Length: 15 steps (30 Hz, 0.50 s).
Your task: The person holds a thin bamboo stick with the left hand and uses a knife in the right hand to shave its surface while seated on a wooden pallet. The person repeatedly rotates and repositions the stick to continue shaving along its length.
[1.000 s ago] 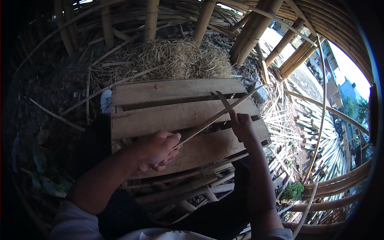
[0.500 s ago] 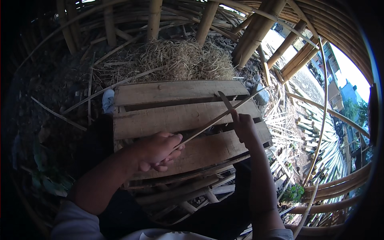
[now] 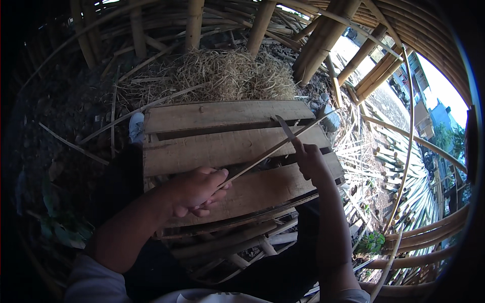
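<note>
My left hand (image 3: 202, 191) is closed round the near end of a thin bamboo strip (image 3: 262, 159). The strip slants up and to the right above a slatted wooden bench (image 3: 212, 149), its far end reaching past the bench's right edge. A knife (image 3: 286, 129) is in my right hand (image 3: 309, 160), fingers wrapped round its handle. The blade points up and to the left, crossing the strip close to the handle. Whether the edge touches the strip I cannot tell.
Behind the bench lies a heap of pale shavings (image 3: 232, 76), with bamboo posts (image 3: 194, 25) beyond. Loose strips (image 3: 144, 108) lie on the dark ground at left. Many cut bamboo poles (image 3: 411, 177) are stacked at right, near a long curved strip (image 3: 408, 136). My legs are under the bench.
Both hands stay nearly in place. My right hand and the knife have shifted very slightly, while the strip keeps its slant.
</note>
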Tool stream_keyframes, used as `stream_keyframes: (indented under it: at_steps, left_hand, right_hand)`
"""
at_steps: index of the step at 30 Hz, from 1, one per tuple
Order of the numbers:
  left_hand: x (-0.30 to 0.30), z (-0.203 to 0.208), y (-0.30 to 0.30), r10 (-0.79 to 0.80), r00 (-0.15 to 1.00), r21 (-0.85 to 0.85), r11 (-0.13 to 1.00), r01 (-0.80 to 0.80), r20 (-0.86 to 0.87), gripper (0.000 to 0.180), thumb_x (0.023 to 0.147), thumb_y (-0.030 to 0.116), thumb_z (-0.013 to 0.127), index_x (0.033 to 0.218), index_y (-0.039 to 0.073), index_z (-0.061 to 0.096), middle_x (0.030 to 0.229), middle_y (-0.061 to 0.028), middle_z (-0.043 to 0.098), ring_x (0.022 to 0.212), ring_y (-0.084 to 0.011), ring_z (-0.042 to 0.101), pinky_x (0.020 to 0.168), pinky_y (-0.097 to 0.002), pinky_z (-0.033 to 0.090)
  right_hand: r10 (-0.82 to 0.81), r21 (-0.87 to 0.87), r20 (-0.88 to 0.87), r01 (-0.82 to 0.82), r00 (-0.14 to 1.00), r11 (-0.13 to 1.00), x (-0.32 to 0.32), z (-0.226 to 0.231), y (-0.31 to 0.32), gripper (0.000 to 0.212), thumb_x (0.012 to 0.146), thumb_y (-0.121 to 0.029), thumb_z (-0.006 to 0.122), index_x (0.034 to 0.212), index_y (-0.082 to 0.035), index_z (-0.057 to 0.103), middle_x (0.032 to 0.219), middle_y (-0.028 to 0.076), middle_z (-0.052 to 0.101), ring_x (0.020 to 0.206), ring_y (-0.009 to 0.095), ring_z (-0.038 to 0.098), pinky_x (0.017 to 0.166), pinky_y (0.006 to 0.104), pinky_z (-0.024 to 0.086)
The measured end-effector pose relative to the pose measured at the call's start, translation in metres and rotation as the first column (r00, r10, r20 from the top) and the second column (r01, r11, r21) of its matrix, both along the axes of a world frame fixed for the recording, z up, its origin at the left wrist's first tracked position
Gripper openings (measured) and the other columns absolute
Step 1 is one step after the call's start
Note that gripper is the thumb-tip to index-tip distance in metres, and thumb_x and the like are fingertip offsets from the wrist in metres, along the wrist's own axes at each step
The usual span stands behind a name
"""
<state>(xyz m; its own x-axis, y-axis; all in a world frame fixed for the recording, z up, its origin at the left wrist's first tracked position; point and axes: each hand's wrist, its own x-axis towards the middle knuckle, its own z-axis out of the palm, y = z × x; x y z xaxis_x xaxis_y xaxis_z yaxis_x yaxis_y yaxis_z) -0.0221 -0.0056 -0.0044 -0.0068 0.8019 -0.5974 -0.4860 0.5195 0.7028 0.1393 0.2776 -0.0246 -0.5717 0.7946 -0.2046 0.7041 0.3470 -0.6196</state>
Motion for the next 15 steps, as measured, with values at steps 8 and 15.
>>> stream_keyframes:
  at_steps: [8, 15]
  left_hand:
    - [0.006, 0.006, 0.003, 0.013, 0.999, -0.025, 1.000, -0.013, -0.029, 0.035, 0.112, 0.037, 0.033, 0.097, 0.011, 0.049, 0.059, 0.0050, 0.036, 0.047, -0.0048, 0.026, 0.040, -0.0214, 0.024]
    - [0.003, -0.002, 0.006, 0.002, 1.000, -0.011, 1.000, -0.002, 0.023, 0.034, 0.112, 0.036, 0.032, 0.096, 0.011, 0.049, 0.059, 0.0053, 0.035, 0.046, -0.0048, 0.026, 0.041, -0.0222, 0.024]
  right_hand:
    - [-0.032, 0.023, -0.032, 0.033, 0.999, 0.999, 0.003, 0.001, 0.015, 0.067, 0.105, -0.058, 0.047, 0.073, 0.000, 0.056, 0.050, 0.001, 0.042, 0.036, 0.013, 0.043, 0.034, 0.0331, 0.035]
    - [0.014, -0.087, 0.033, -0.011, 0.999, 0.996, -0.003, 0.010, -0.013, 0.068, 0.106, -0.058, 0.046, 0.086, 0.003, 0.068, 0.052, 0.000, 0.043, 0.038, 0.012, 0.040, 0.036, 0.0324, 0.036]
